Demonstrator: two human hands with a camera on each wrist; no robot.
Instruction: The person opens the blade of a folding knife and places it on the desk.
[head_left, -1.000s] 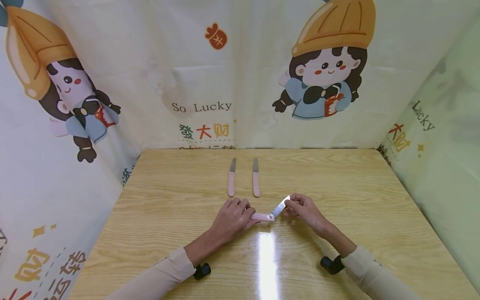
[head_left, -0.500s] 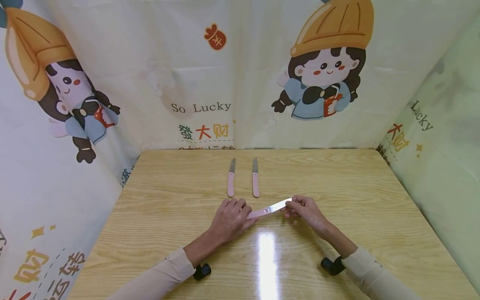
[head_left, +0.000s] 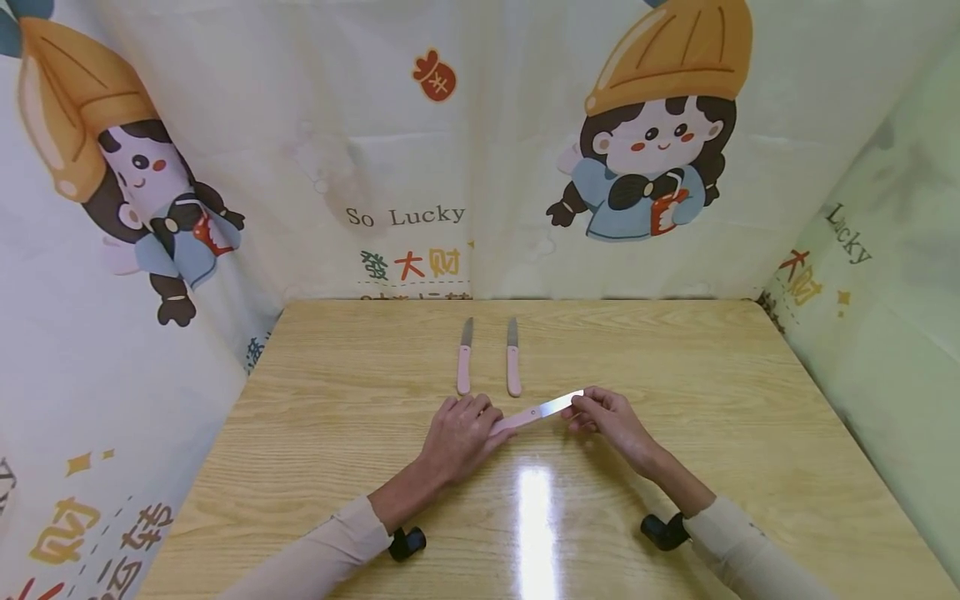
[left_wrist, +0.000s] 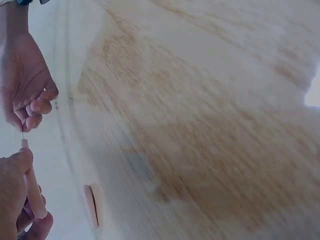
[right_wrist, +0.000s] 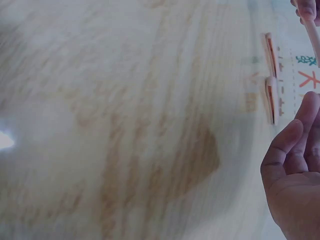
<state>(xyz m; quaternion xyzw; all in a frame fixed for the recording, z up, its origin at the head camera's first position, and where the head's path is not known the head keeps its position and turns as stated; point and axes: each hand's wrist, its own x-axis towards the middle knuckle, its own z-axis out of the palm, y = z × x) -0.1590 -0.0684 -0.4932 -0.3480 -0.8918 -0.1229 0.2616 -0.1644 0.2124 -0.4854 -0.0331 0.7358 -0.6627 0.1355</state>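
My left hand [head_left: 463, 437] grips the pink handle of a folding knife [head_left: 519, 420]. Thumb and fingers of my right hand [head_left: 611, 421] pinch its shiny blade near the tip. Handle and blade lie in one nearly straight line, slanting up to the right in the head view. From the left wrist, the handle [left_wrist: 34, 187] shows in the curled fingers, and only a thin edge of blade shows below the other hand [left_wrist: 27, 75]. Two more pink-handled knives [head_left: 464, 367] [head_left: 513, 367] lie side by side beyond my hands, blades out and pointing away.
The wooden table [head_left: 337, 358] reaches back to a printed curtain [head_left: 510, 150], which also hangs along both sides. A black wrist camera [head_left: 407, 543] sits under the left sleeve, another [head_left: 663, 531] by the right. A bright light reflection [head_left: 536, 525] lies on the near tabletop.
The blade has swung out from a bent angle until it lines up with the handle. The handle has tilted, its blade end rising. Both hands have kept their hold with little shift.
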